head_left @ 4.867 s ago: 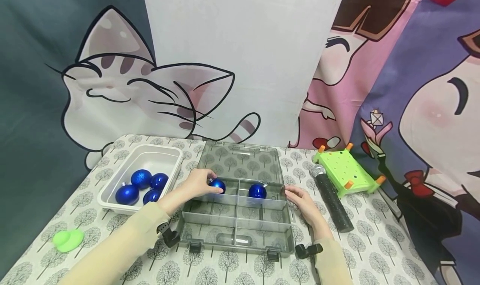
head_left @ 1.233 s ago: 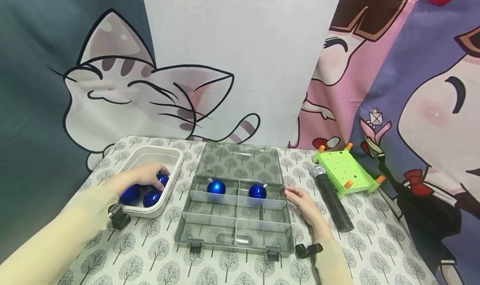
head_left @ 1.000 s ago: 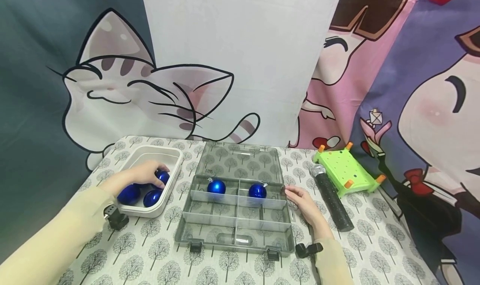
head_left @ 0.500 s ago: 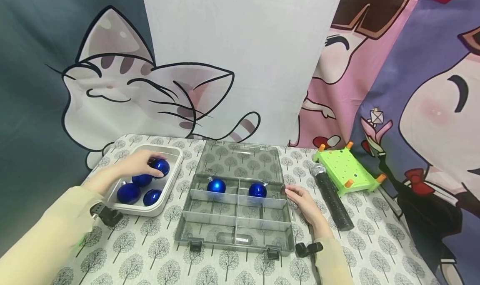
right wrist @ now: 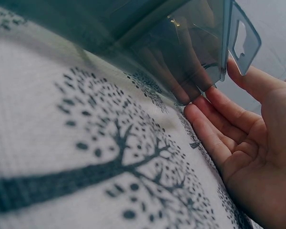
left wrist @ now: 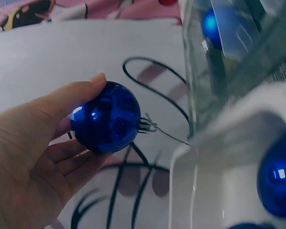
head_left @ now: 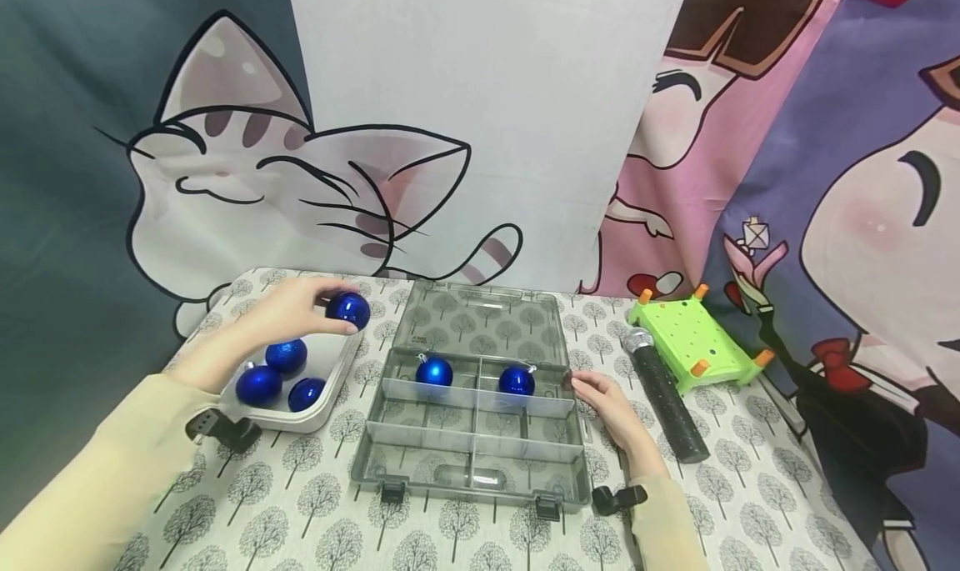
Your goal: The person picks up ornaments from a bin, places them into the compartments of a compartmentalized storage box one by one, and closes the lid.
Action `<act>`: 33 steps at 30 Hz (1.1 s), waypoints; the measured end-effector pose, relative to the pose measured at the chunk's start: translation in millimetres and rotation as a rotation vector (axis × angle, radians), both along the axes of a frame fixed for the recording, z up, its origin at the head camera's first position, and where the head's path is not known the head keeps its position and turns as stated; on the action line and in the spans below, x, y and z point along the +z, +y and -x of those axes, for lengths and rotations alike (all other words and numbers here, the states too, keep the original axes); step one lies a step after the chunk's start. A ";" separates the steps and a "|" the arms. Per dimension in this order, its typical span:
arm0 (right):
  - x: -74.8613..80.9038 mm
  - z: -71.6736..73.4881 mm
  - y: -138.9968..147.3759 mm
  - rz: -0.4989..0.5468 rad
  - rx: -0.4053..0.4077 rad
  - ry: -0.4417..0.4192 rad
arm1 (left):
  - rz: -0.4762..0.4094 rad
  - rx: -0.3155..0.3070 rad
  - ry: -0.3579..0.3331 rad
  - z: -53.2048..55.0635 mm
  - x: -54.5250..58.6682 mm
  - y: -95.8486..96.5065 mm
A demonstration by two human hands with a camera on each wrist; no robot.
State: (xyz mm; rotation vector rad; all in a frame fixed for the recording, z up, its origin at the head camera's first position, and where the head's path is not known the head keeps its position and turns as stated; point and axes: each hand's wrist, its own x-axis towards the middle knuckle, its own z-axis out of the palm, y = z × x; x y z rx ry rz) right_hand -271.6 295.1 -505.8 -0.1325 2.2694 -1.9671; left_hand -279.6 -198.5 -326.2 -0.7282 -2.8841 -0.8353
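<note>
My left hand (head_left: 288,311) pinches a shiny blue Christmas ball (head_left: 348,311) between thumb and fingers, above the right rim of the white tub (head_left: 347,350). In the left wrist view its silver cap and wire hook point away from the palm. Three more blue balls (head_left: 258,385) lie in the tub. A smoky clear plastic organizer box (head_left: 420,446) stands with its lid laid back; one blue ball (head_left: 433,373) sits in the back left compartment and another (head_left: 517,380) in the back right. My right hand (head_left: 611,408) holds the box's right side near the back corner, thumb by a tab.
Right of the box a black microphone (head_left: 667,404) lies beside a green toy table (head_left: 697,342) with orange legs pointing up. Tree-print cloth (head_left: 442,538) covers the table. A cartoon curtain (head_left: 480,137) hangs behind.
Since placing a ball in the back left compartment, my left hand has returned to the tub, taken another ball and raised it toward the right rim. My right hand stays at the box.
</note>
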 end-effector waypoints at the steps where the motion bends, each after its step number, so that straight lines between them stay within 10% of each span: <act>1: -0.1 0.1 0.1 0.002 0.001 -0.004 | -0.007 0.004 0.002 -1.2 1.6 5.0; 15: -0.2 0.0 -2.8 -0.008 -0.002 -0.002 | -0.213 -0.113 0.101 -7.8 -4.0 80.5; 33: -0.7 1.5 1.2 -0.027 -0.007 -0.001 | -0.311 -0.253 0.007 -22.1 -28.1 190.0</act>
